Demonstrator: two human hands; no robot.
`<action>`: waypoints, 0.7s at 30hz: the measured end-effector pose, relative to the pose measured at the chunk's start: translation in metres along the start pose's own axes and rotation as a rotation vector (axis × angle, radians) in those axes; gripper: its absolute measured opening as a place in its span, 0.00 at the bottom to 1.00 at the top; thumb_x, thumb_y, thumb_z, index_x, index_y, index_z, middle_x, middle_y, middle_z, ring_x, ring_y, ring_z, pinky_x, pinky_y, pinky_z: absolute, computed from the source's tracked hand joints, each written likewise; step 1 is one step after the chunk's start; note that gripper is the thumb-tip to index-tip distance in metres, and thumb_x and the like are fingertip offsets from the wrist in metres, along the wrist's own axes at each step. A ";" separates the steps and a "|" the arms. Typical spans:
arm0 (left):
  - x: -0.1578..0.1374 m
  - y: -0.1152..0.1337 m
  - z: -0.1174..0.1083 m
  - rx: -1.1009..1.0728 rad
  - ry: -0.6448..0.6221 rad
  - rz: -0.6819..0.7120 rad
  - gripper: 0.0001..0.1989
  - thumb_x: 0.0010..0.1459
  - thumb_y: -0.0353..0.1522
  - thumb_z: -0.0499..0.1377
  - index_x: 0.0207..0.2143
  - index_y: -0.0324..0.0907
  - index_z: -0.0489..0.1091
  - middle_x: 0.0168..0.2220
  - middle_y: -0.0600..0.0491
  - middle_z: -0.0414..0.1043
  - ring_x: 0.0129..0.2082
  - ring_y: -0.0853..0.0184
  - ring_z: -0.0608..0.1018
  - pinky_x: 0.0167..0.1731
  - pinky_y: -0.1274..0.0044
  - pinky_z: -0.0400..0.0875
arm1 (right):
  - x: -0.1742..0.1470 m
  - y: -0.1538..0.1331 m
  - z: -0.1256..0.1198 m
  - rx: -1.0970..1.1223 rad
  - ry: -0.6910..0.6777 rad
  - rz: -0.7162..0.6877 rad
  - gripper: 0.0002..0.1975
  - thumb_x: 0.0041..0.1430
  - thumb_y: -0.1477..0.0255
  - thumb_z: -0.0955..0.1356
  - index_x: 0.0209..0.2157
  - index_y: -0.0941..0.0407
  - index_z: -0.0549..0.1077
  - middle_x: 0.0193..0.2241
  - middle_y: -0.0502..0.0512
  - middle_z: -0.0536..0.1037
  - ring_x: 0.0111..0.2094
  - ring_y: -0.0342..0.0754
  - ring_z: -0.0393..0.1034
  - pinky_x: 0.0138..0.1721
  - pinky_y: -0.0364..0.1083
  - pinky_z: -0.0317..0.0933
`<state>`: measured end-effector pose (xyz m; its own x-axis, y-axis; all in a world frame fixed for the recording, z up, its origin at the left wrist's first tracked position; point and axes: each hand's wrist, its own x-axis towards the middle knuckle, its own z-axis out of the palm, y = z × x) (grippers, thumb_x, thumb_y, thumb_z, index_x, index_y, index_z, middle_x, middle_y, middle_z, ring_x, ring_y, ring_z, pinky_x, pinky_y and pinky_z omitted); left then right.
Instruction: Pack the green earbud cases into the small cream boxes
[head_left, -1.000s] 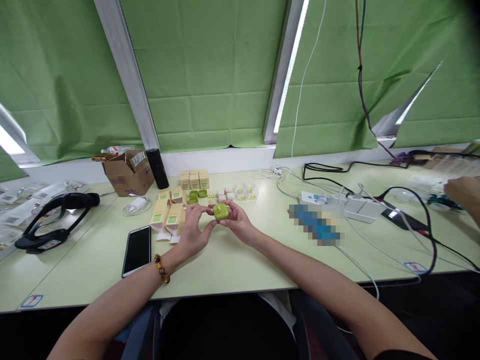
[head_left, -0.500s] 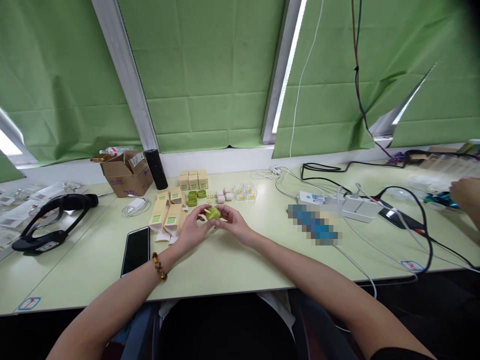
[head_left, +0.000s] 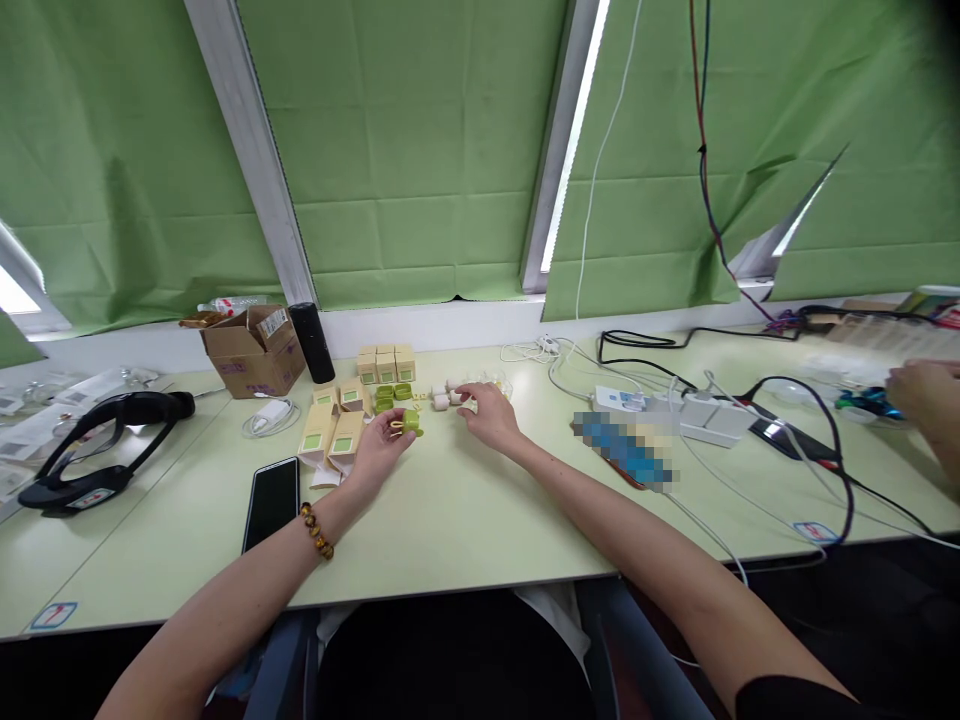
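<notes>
Left hand (head_left: 377, 450) pinches small green container (head_left: 410, 421); right hand (head_left: 493, 419), partly spread, is just beside pale pink pieces (head_left: 439, 399) on tabletop (head_left: 465, 530).

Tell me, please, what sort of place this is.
Possibly a shared workroom: a long table bears small cartons, and another person's hand shows at the right edge.

The left hand (head_left: 379, 447) holds a small green piece (head_left: 410, 421).

A head-worn camera looks forward and down across the table (head_left: 480, 530) toward blinds (head_left: 412, 150).
</notes>
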<state>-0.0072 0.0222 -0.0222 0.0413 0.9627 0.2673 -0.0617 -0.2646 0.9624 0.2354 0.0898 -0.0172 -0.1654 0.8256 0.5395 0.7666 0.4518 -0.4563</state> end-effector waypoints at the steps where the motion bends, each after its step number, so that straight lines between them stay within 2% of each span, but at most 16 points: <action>1: 0.000 0.000 0.000 -0.017 0.006 0.000 0.27 0.52 0.36 0.72 0.52 0.38 0.70 0.47 0.44 0.78 0.46 0.62 0.81 0.55 0.64 0.75 | 0.005 0.000 0.001 -0.097 -0.025 -0.027 0.16 0.61 0.76 0.70 0.50 0.54 0.78 0.44 0.58 0.82 0.48 0.56 0.69 0.47 0.53 0.62; 4: -0.001 -0.001 0.000 -0.060 0.012 0.008 0.29 0.52 0.33 0.72 0.55 0.40 0.70 0.51 0.43 0.77 0.50 0.61 0.80 0.57 0.63 0.73 | 0.019 -0.005 0.009 -0.363 -0.102 -0.137 0.17 0.62 0.73 0.70 0.53 0.57 0.78 0.50 0.63 0.79 0.53 0.59 0.64 0.52 0.54 0.57; 6: -0.001 -0.002 0.001 -0.075 -0.003 0.001 0.30 0.51 0.32 0.72 0.56 0.40 0.70 0.52 0.43 0.76 0.50 0.61 0.80 0.58 0.63 0.72 | 0.027 -0.008 0.016 -0.454 -0.133 -0.184 0.16 0.61 0.73 0.70 0.51 0.58 0.79 0.52 0.65 0.77 0.55 0.61 0.62 0.54 0.54 0.55; 10: 0.001 -0.004 -0.001 -0.105 -0.003 -0.019 0.30 0.48 0.32 0.74 0.54 0.40 0.70 0.50 0.43 0.77 0.50 0.60 0.80 0.59 0.63 0.72 | 0.034 -0.012 0.029 -0.502 -0.151 -0.207 0.13 0.59 0.72 0.71 0.45 0.60 0.81 0.50 0.68 0.75 0.54 0.62 0.60 0.53 0.55 0.53; 17: 0.001 -0.006 -0.001 -0.113 0.017 -0.004 0.31 0.46 0.33 0.75 0.53 0.39 0.71 0.51 0.43 0.78 0.51 0.59 0.80 0.60 0.61 0.71 | 0.035 -0.010 0.039 -0.539 -0.112 -0.239 0.11 0.61 0.77 0.68 0.43 0.61 0.80 0.46 0.68 0.75 0.50 0.60 0.61 0.50 0.54 0.53; 21: 0.001 -0.004 0.000 -0.137 0.039 -0.003 0.30 0.47 0.31 0.74 0.53 0.39 0.70 0.51 0.43 0.78 0.52 0.58 0.80 0.61 0.60 0.70 | 0.030 -0.009 0.037 -0.513 -0.061 -0.269 0.11 0.65 0.78 0.66 0.44 0.60 0.79 0.46 0.66 0.76 0.50 0.59 0.61 0.50 0.54 0.52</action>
<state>-0.0067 0.0241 -0.0259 0.0030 0.9657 0.2598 -0.1976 -0.2541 0.9468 0.2010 0.1232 -0.0229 -0.4198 0.7294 0.5401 0.8927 0.4393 0.1005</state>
